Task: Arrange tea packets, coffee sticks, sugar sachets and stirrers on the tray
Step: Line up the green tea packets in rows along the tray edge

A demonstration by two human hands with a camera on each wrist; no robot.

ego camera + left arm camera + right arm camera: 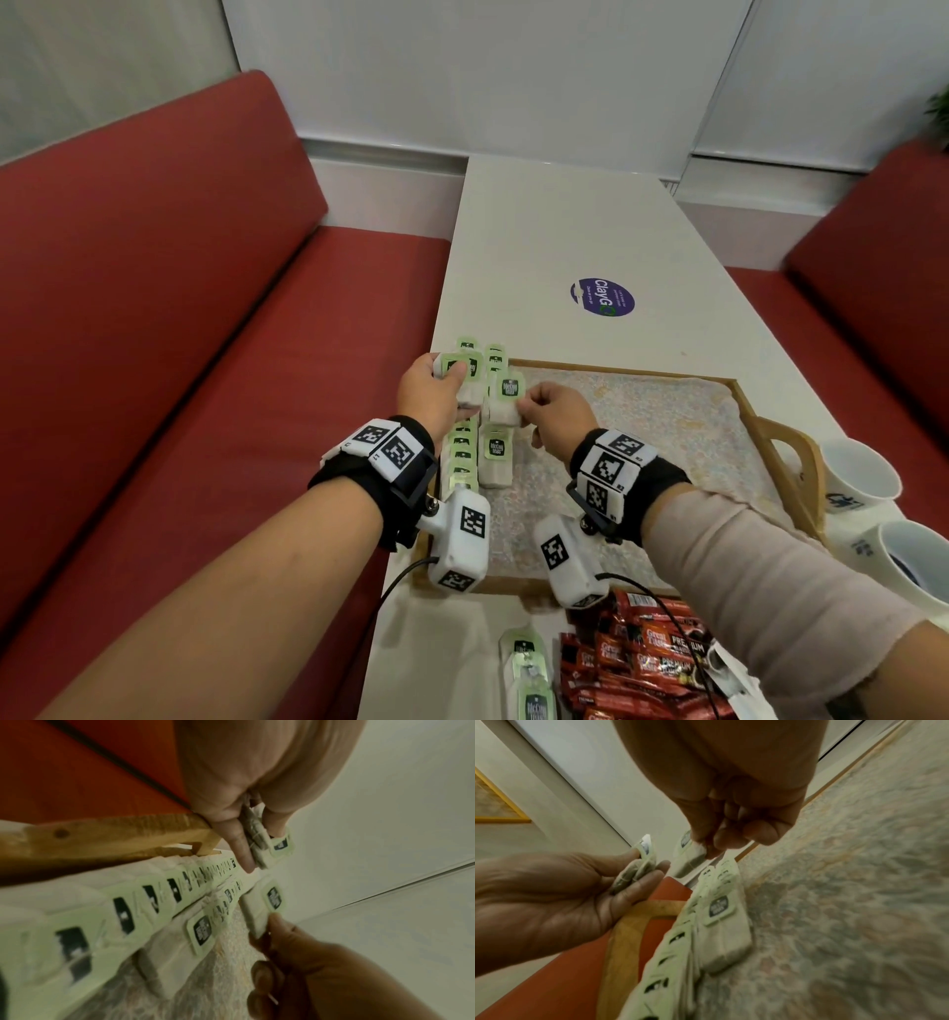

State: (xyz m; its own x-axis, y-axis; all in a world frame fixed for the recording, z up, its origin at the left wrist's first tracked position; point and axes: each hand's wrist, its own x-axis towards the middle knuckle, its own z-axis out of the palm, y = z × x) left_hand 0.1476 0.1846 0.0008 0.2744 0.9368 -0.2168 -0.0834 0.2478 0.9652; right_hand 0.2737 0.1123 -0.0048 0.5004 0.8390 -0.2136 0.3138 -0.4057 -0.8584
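Note:
A wooden tray point(760, 411) with a patterned liner lies on the white table. Along its left side runs a row of tea packets point(462, 452) with green tags, and one packet point(497, 457) lies beside the row. My left hand point(436, 385) grips a small stack of tea packets point(464, 367) above the tray's far left corner; the same stack point(259, 841) shows between thumb and fingers in the left wrist view. My right hand point(549, 411) pinches a single tea packet point(506, 401) just right of the row, also seen as the tea packet point(687, 854) in the right wrist view.
Red coffee sticks point(647, 663) are piled on the table near me, with more tea packets point(531, 678) to their left. Two paper cups point(862, 478) stand right of the tray. Red bench seats point(154, 308) flank the table. A purple sticker point(602, 297) lies farther along.

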